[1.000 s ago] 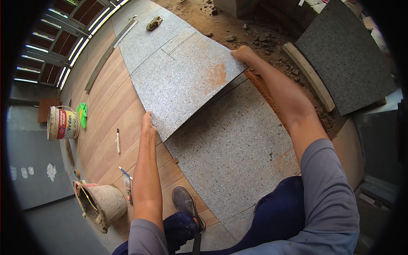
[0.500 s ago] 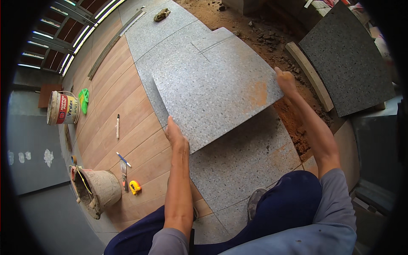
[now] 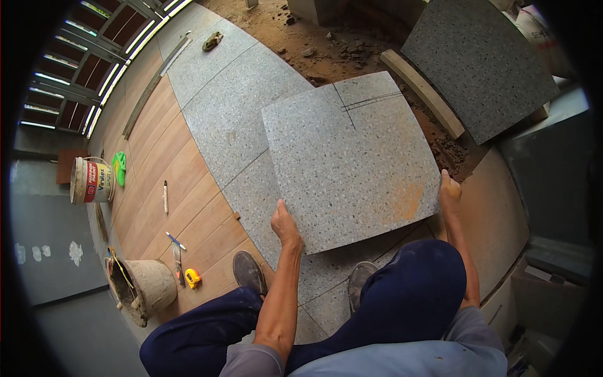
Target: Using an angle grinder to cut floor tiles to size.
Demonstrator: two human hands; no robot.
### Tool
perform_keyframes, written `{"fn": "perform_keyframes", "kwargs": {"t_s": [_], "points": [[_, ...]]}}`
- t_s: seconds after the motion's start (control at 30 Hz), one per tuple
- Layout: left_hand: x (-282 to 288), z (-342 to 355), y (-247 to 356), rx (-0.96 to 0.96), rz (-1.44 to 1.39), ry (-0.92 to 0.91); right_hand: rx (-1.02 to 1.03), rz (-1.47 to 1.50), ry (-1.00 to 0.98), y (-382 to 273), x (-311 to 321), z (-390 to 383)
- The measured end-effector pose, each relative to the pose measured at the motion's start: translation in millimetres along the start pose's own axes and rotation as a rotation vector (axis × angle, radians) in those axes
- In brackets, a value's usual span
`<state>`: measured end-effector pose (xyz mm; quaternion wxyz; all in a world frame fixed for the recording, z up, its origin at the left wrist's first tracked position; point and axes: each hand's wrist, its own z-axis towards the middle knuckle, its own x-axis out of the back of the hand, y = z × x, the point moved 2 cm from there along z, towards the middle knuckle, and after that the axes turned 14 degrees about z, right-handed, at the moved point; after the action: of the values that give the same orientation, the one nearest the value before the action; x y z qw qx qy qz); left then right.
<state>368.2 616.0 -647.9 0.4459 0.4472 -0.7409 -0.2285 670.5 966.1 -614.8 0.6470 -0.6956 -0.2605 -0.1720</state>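
Hands grip a grey speckled tile (image 3: 352, 163), lifted flat above the laid tile floor (image 3: 232, 119): the left hand (image 3: 286, 226) clasps its near corner, the right hand (image 3: 450, 193) its right corner. Pencil lines cross near the tile's far edge. Beyond lie bare dirt (image 3: 326, 44), a wooden batten (image 3: 422, 93) and a dark slab (image 3: 477, 63). Left, on the wood planks (image 3: 157, 163), stand a paint bucket (image 3: 91, 181), a mortar bucket (image 3: 143, 286) and a yellow tape measure (image 3: 192, 278).

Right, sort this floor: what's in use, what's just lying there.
In use: grey speckled tile, gripped at its near corners by left hand and right hand.
Lying about: bucket, paint can, yellow tape measure, marker, wooden plank, leaning dark tile.
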Motion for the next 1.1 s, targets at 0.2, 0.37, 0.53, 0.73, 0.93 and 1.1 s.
{"fn": "perform_keyframes", "kwargs": {"t_s": [0.2, 0.37, 0.53, 0.73, 0.93, 1.1], "points": [[-7, -9, -8, -0.072, 0.048, 0.012, -0.024, 0.022, 0.005, 25, 16, -15], [-5, -9, -19, -0.07, 0.099, 0.008, -0.049, -0.015, 0.006, 40, 14, -19], [-6, -7, -27, -0.069, 0.073, 0.003, -0.032, -0.009, 0.002, 46, 10, -20], [-18, -18, -32, -0.139, 0.243, 0.085, 0.034, -0.043, 0.011, 39, 14, -8], [-39, -52, -34, -0.361, 0.54, 0.104, 0.155, -0.088, -0.011, 35, 22, 56], [-49, -76, -32, -0.36, 0.639, 0.008, 0.254, -0.136, -0.054, 40, 21, 100]]}}
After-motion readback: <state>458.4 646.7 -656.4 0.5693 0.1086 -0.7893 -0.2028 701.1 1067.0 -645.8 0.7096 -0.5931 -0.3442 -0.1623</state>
